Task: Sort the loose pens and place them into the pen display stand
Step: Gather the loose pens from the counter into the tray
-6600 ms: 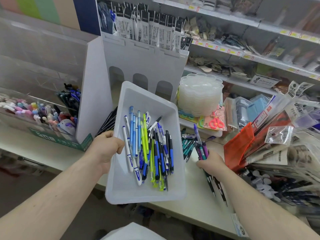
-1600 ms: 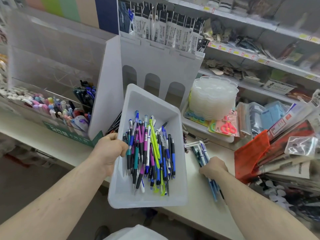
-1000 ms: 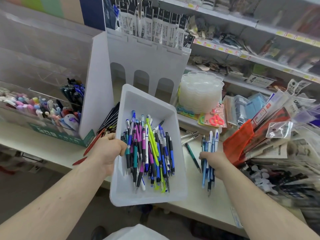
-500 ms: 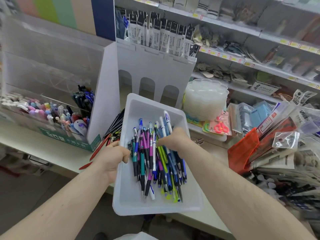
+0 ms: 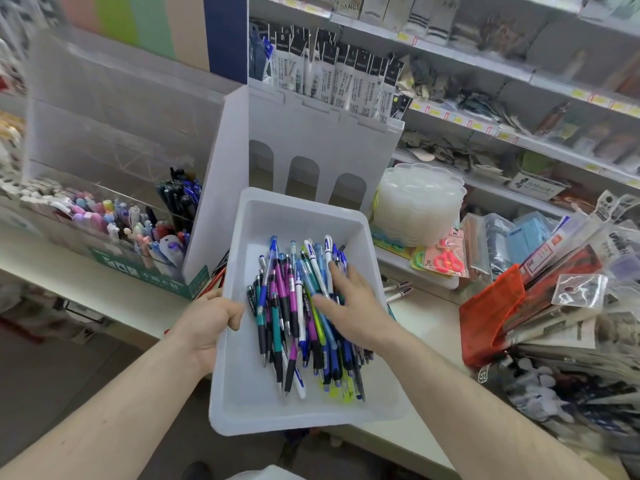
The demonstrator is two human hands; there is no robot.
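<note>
A white plastic tray (image 5: 242, 396) is held out over the counter's front edge. My left hand (image 5: 207, 320) grips its left rim. Inside lies a heap of loose pens (image 5: 291, 306) in blue, purple, teal, white and yellow-green. My right hand (image 5: 349, 303) rests flat on the right side of the heap with its fingers spread, holding nothing. The white pen display stand (image 5: 311, 133) rises just behind the tray, with three arched openings low in its front and packaged refills along its top.
A clear box of small colourful pens (image 5: 114, 223) sits left of the stand. A stack of clear lids (image 5: 419, 202), scissors packs (image 5: 446, 261), an orange pouch (image 5: 491, 313) and packaged goods crowd the right. Two pens (image 5: 398, 289) lie on the counter (image 5: 426, 317).
My right hand picked up a bunch of pens from the counter, carried it into the tray and let go. It now lies open on the heap, which has grown.
</note>
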